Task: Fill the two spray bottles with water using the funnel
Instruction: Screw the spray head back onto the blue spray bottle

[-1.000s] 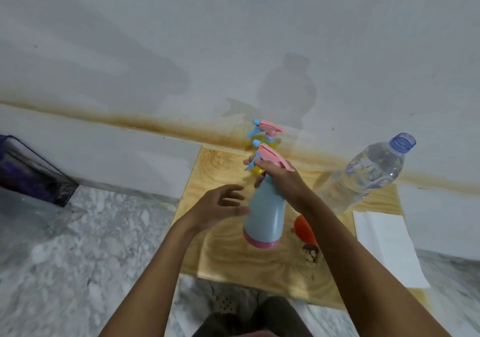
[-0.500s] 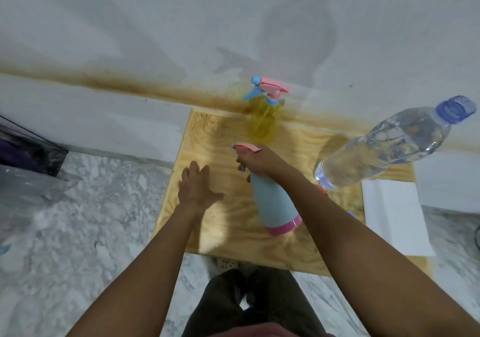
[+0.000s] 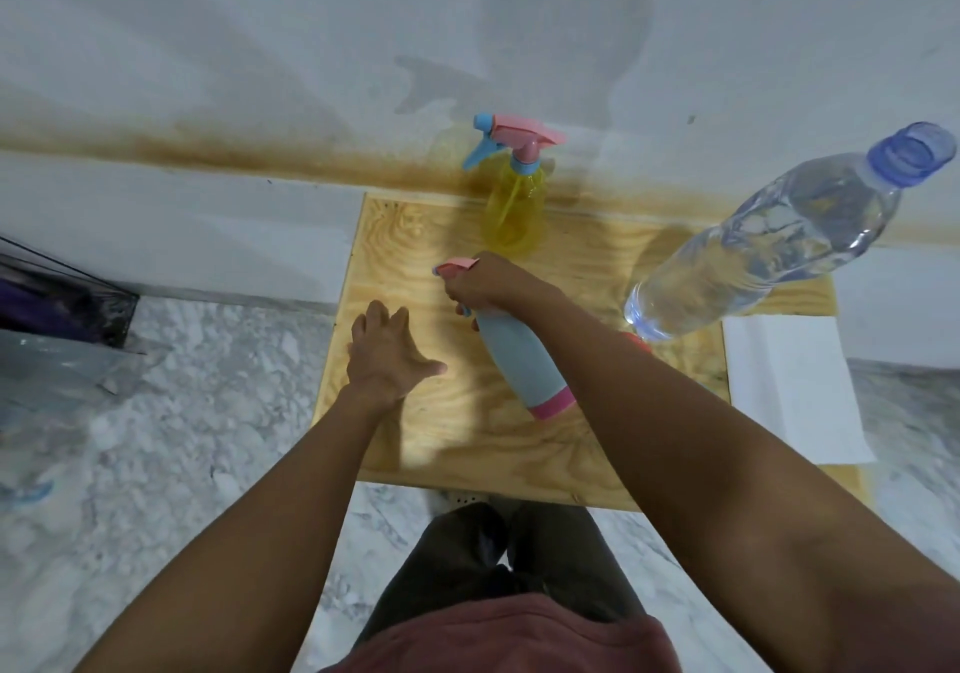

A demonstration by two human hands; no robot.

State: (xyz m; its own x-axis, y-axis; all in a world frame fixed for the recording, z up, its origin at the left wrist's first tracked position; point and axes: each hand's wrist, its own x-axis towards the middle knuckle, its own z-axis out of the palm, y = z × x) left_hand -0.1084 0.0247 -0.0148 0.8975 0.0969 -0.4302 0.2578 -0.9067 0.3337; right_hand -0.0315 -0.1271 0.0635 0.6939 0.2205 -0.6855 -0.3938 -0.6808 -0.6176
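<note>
While your R hand [image 3: 488,283] grips the pink trigger head of the pale-blue plastic spray bottle [image 3: 519,360], tilted over the light plywood board [image 3: 395,236], your L hand [image 3: 387,355] is spread loose beside it, holding nothing. Yellow see-thru spray bottle [image 3: 514,205] stands at board's rear.

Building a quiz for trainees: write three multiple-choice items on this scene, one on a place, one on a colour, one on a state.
1. The yellow bottle stands: A. on the floor B. at the board's far edge, by the wall C. on the paper
2. The water bottle's cap is: A. blue B. red C. white
3. The right hand: A. lies flat and open B. holds the funnel C. grips the blue bottle's top

B: it stands on the board near the wall. A: the cap shows blue. C: it curls round that top.
</note>
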